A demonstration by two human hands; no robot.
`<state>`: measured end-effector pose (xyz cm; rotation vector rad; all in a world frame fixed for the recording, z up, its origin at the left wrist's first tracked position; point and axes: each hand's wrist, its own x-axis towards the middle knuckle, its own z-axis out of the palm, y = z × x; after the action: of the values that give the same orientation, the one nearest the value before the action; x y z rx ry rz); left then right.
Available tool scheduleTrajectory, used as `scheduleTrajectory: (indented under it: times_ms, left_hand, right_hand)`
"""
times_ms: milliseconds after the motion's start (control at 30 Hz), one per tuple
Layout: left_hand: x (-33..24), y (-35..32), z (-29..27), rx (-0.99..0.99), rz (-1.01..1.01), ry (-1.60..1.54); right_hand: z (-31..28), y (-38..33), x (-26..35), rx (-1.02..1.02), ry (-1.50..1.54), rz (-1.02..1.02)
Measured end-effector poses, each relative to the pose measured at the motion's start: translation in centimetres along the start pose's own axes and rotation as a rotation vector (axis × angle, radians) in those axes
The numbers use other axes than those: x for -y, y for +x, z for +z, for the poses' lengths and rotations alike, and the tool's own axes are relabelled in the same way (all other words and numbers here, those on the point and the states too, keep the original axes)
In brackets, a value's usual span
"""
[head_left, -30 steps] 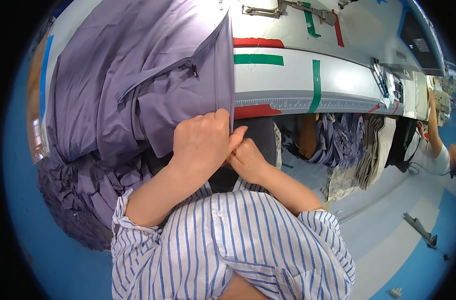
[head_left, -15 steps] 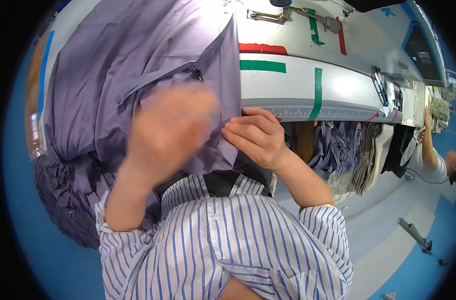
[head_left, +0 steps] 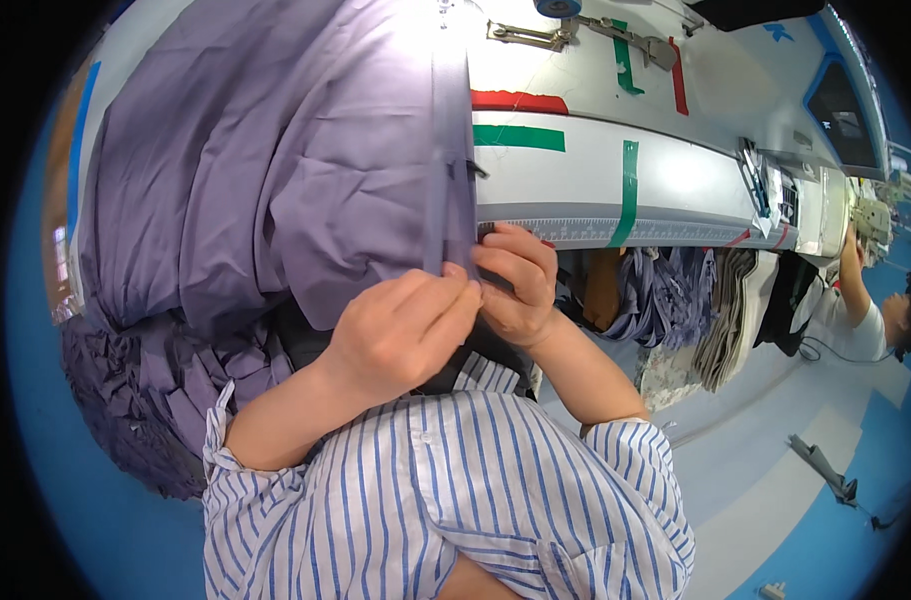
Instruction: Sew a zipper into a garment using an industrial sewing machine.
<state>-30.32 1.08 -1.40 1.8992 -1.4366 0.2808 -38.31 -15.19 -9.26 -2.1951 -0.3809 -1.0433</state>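
Observation:
A large piece of purple fabric (head_left: 225, 170) spreads over the table in loose folds, its right edge running up to a brightly lit metal sewing foot (head_left: 443, 12). Along that edge lies a narrow purple strip (head_left: 440, 195), with a small dark piece (head_left: 476, 169) like a zipper pull sticking out to the right. My left hand (head_left: 400, 325) is closed, pinching the near end of the strip and fabric edge. Beside it my right hand (head_left: 520, 285) pinches the same edge, fingertips nearly touching the left ones. The exact layers between the fingers are hidden.
A ruler (head_left: 565, 229) runs along the table's front edge, right of my hand. Metal guide attachment (head_left: 530, 36) and coloured tapes sit on the machine bed. Purple strips (head_left: 650, 290) hang below; bunched purple fabric (head_left: 125, 400) hangs left. Another person (head_left: 865, 310) is far right.
My left hand has moved down and right to meet the right hand at the edge. The strip, formerly slanting across the fabric, now lies straight along the edge.

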Motion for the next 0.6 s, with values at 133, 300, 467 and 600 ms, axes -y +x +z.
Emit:
scheduleTrajectory:
  times_ms: [133, 300, 467, 600]
  left_hand:
    - [0.2, -1.4, 0.7, 0.027, -0.005, -0.077]
    - [0.5, -1.9, 1.4, -0.003, -0.044, -0.344]
    - [1.4, -0.6, 0.2, -0.002, -0.076, -0.301]
    - [6.0, 3.9, -1.9, -0.106, -0.286, -0.162]
  right_hand:
    - [-0.1, -0.2, -0.4, 0.026, -0.011, -0.013]
    - [-0.8, 0.4, -0.8, 0.153, -0.001, -0.035]
    - [-1.5, 1.2, -0.5, 0.279, -0.027, -0.006]
    - [-1.7, 1.7, -0.4, 0.286, -0.03, -0.043]
